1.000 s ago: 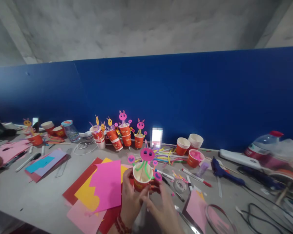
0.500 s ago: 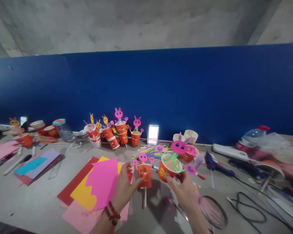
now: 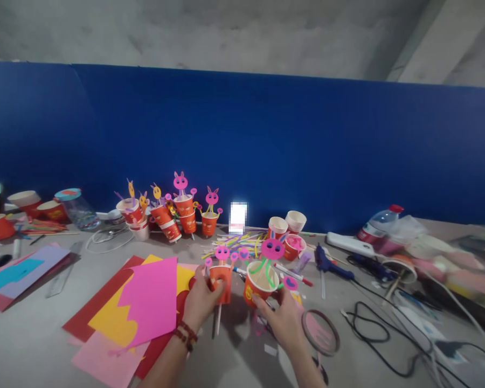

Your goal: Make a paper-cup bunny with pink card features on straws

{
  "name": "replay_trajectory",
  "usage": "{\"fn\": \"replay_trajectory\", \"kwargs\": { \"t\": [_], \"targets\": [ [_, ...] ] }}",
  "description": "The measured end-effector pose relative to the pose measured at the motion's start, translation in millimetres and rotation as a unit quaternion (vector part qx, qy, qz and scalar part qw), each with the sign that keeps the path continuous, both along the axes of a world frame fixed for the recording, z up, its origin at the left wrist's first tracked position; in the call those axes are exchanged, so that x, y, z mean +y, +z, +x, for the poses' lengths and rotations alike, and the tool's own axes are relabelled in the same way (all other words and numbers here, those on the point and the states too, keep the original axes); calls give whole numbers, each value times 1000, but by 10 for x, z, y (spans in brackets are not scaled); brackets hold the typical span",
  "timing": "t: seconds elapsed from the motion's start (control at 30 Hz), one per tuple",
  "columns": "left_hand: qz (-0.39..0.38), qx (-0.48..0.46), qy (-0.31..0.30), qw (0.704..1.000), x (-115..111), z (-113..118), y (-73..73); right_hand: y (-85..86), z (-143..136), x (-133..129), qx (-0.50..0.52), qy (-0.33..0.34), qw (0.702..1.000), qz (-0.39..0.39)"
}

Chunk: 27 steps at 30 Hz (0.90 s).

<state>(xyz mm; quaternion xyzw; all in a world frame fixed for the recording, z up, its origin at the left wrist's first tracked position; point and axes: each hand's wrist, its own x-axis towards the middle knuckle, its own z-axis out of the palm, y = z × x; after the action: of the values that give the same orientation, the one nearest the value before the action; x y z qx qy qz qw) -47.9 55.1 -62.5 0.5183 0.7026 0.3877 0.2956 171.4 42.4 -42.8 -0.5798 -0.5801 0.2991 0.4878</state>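
My left hand (image 3: 200, 299), with a beaded bracelet at the wrist, is closed on a small red paper cup (image 3: 223, 275). A pink paper face (image 3: 222, 253) rises above that cup, and a thin pale stick (image 3: 219, 319) sticks out below it. In my right hand (image 3: 281, 318) is a wider red paper cup (image 3: 254, 291), tilted so that its white inside shows. Green pipe cleaners (image 3: 271, 276) stand in this cup and carry a pink rabbit face (image 3: 272, 248). The two cups are side by side above the table, apart from each other.
Coloured paper sheets (image 3: 153, 302) lie at the left. Several finished face cups (image 3: 184, 207) stand by the blue partition (image 3: 242, 134). Pipe cleaners (image 3: 246, 240) are spread behind my hands. At right are a glue gun (image 3: 327, 267), tape ring (image 3: 320, 332), cable (image 3: 367, 334) and bottle (image 3: 380, 223).
The view has turned to the right, so the table's things appear further left. Both hands still hold their cups, and the smaller cup has turned slightly. Blurred pink shapes at far right have shifted.
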Motion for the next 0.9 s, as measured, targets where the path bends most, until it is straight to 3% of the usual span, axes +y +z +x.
{"fn": "replay_trajectory", "kwargs": {
  "t": [0.13,0.27,0.43,0.63,0.77,0.9],
  "targets": [
    [59,-102,-3,993,-194,-84,-15,-61,9,-98,-40,-25,999,12],
    [144,-245,-3,959,-394,-152,152,-127,-32,-151,-43,-27,999,-14],
    [201,-245,3,948,-500,-170,468,-231,-82,-179,-6,-8,998,-57],
    [226,-302,88,922,-614,-201,770,-245,-150,-226,31,33,997,-66],
    [251,-344,84,901,-588,-84,936,-250,-248,-260,12,42,997,-70],
    [264,-341,39,901,-488,164,969,-266,-328,-290,-5,31,998,-46]
  ]
}}
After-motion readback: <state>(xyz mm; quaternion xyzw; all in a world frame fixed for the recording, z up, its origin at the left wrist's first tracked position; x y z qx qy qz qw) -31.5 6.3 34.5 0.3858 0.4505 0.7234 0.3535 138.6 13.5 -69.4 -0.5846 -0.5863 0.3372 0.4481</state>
